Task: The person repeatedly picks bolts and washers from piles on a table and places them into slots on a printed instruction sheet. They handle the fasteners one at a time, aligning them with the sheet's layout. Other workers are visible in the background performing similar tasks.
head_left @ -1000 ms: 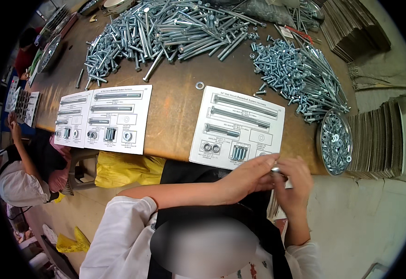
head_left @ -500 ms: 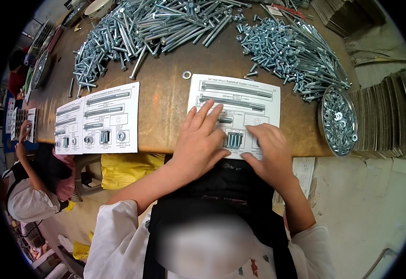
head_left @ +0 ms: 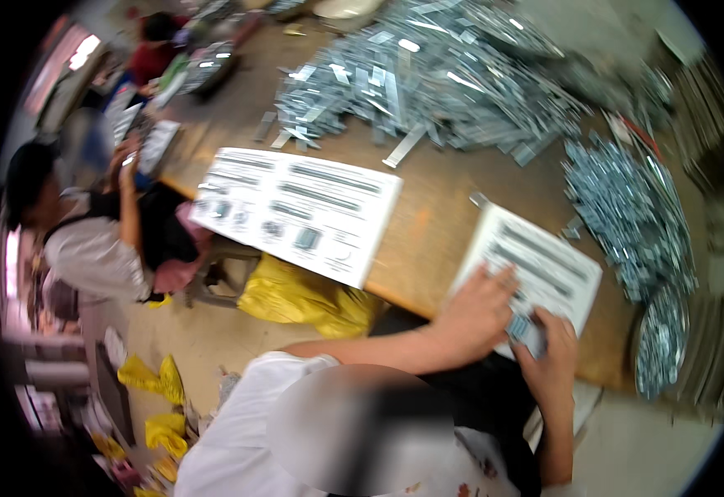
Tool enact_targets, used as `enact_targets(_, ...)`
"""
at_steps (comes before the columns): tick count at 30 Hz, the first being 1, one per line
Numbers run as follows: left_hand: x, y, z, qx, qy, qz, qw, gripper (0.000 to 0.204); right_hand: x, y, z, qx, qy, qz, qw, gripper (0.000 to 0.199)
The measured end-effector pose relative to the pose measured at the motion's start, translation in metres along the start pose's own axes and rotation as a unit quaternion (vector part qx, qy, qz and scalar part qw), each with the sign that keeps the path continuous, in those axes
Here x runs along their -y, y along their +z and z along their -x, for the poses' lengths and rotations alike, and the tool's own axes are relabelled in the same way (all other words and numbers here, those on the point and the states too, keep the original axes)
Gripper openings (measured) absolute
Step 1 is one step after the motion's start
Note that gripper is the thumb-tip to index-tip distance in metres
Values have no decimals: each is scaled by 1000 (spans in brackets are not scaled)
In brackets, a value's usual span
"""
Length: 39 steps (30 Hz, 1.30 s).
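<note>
View has swung left since half a second ago while both hands stay on the printed card (head_left: 544,269) at the counter (head_left: 428,224) edge, left hand (head_left: 478,311) flat, fingers spread, right hand (head_left: 548,360) fingers pinching small metal parts (head_left: 523,329) there; bolt heaps (head_left: 627,215) remain unsorted.

Matt white printed card (head_left: 536,273) under both hands; a second card (head_left: 300,211) alike at the near edge. Bare brown wooden worktop (head_left: 428,224), dull and smooth. Shiny metal bolts (head_left: 428,74) and screws (head_left: 627,207) heaped toward the far edge.
</note>
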<state>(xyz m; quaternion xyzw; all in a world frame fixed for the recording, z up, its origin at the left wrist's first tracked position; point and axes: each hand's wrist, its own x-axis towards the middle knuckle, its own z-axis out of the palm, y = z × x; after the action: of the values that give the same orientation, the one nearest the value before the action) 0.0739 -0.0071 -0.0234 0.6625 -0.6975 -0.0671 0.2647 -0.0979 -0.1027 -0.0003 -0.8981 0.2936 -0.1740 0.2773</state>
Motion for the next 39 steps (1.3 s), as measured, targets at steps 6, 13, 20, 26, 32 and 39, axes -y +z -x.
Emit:
enact_targets(6,-1,-32,22,-83,-7,135,987,28,-20,-39,-21,-86,59,-43,994,38)
enact_targets(13,37,-53,104,-217,-320,369,845,25,-63,-60,-66,-103,101,62,988,24)
enact_targets(20,77,-49,165,-240,-564,511,603,48,68,52,-129,120,-225,12,967,53)
enact_targets(26,89,-44,171,-275,-535,457,655,44,107,133,-165,162,-309,65,935,100)
enact_targets(32,91,-48,175,-288,-519,495,635,40,117,146,-163,180,-284,76,939,101)
enact_targets(39,112,-63,194,-338,-503,519,603,35,143,168,-166,173,-280,79,941,106)
